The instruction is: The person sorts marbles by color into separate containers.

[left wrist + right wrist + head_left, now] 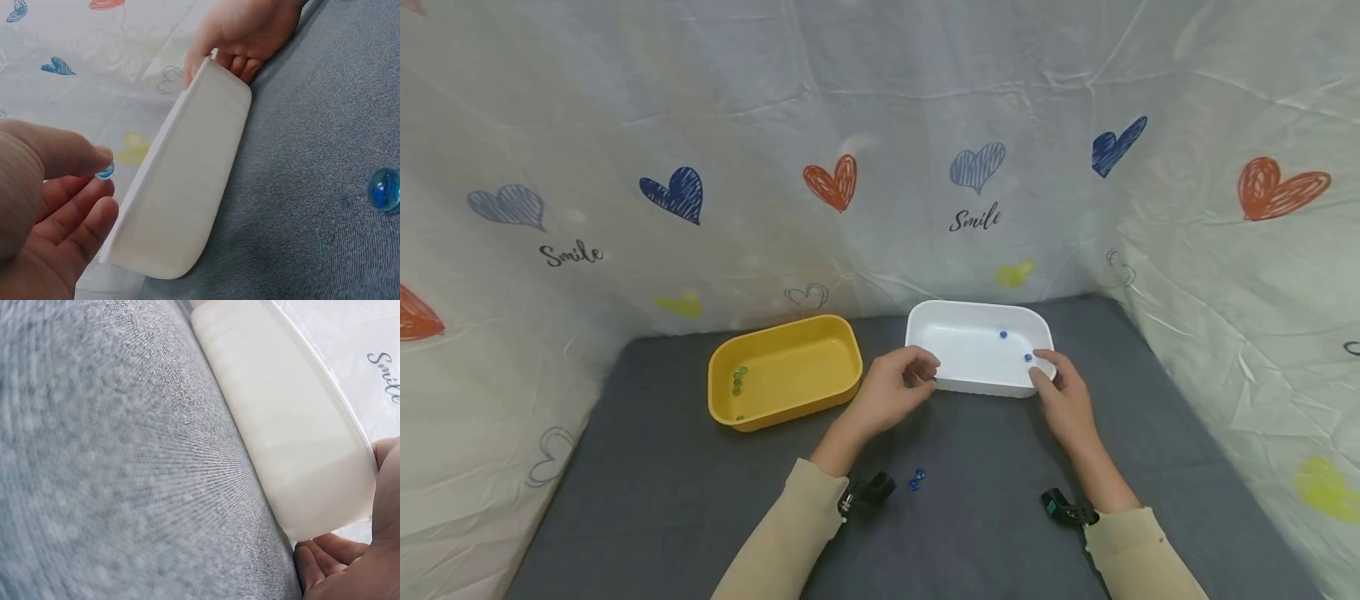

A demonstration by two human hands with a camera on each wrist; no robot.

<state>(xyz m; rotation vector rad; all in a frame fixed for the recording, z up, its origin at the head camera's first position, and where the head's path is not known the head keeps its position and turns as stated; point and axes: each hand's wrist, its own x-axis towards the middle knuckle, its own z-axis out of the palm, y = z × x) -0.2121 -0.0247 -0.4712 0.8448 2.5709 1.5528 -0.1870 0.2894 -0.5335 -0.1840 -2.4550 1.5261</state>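
Between thumb and fingertips, my left hand pinches a clear blue marble, close to the front left corner of a white tray. At the tray's right end, my right hand grips the rim, thumb over the edge and fingers curled against the outer wall, as the right wrist view shows. Inside the white tray lie two blue marbles, one of them near the right thumb. On the cloth below the left hand are two more blue marbles, side by side.
To the left stands a yellow tray with several green marbles along its left side. Grey cloth covers the table. A white sheet printed with hearts hangs behind and at both sides.
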